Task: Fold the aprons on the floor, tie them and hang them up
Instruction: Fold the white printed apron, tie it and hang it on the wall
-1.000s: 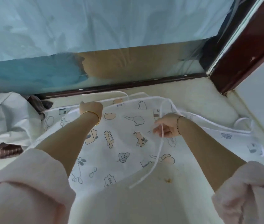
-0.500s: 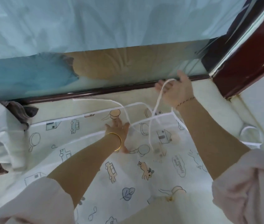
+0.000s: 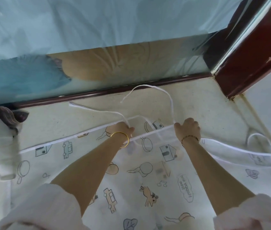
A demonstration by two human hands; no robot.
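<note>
Apron (image 3: pixel 148 171), white with cartoon prints, lies flat on the floor (image 3: pixel 197 103) beneath both hands. The left hand (image 3: pixel 120 129) curls its fingers round the left string (image 3: pixel 98 110). The right hand (image 3: pixel 188 130) pinches the right string (image 3: pixel 170 100). Both strings trail beyond the fingertips, probably gathered ready for tying.

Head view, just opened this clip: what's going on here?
A person works over a cartoon-print apron spread on the floor. The left grip holds the left tie string, and the right grip holds the right tie string at the apron's top edge. Both strings trail loose toward the baseboard. Nothing is tied or hung yet.
</note>
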